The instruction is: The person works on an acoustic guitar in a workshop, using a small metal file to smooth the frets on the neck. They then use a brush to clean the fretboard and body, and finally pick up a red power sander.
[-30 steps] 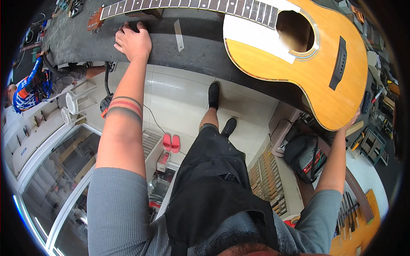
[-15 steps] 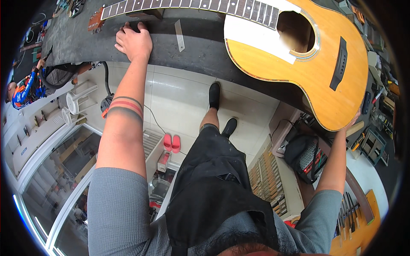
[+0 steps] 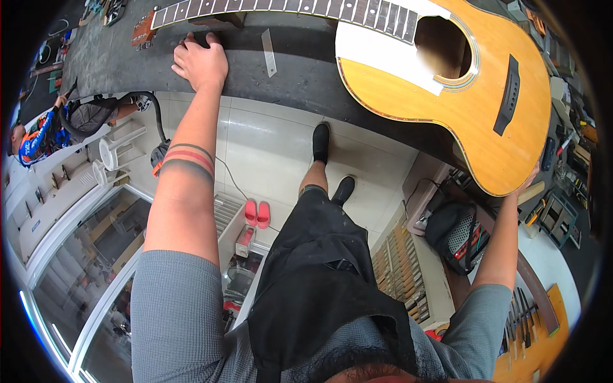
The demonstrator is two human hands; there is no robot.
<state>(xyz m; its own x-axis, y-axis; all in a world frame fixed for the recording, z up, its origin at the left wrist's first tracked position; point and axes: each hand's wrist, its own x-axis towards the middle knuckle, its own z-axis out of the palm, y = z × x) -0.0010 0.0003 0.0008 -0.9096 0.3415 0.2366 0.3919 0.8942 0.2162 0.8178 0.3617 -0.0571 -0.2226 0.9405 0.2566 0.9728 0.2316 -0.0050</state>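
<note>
An acoustic guitar (image 3: pixel 504 153) with a honey-coloured top lies face up across the dark workbench (image 3: pixel 281 96). Its neck (image 3: pixel 306 6) runs left to a reddish-brown headstock (image 3: pixel 143 30). White sheeting (image 3: pixel 364 60) covers the top between the fingerboard and soundhole. My left hand (image 3: pixel 200 64) rests on the bench below the neck, fingers somewhat spread and bent, holding nothing. Its fingertips are close to a dark block (image 3: pixel 220 21) under the neck. My right hand (image 3: pixel 527 184) is against the side of the guitar's body at the lower right; the body hides most of its fingers.
A flat metal strip (image 3: pixel 269 53) lies on the bench between my left hand and the guitar body. Tools and a grey-green rack (image 3: pixel 554 218) crowd the right. Below stand a drawer of files (image 3: pixel 402 268) and a black bag (image 3: pixel 450 230). Another person (image 3: pixel 38 137) sits far left.
My hands and the guitar stay where they were. At the far left, the other person's leg and foot have shifted a little.
</note>
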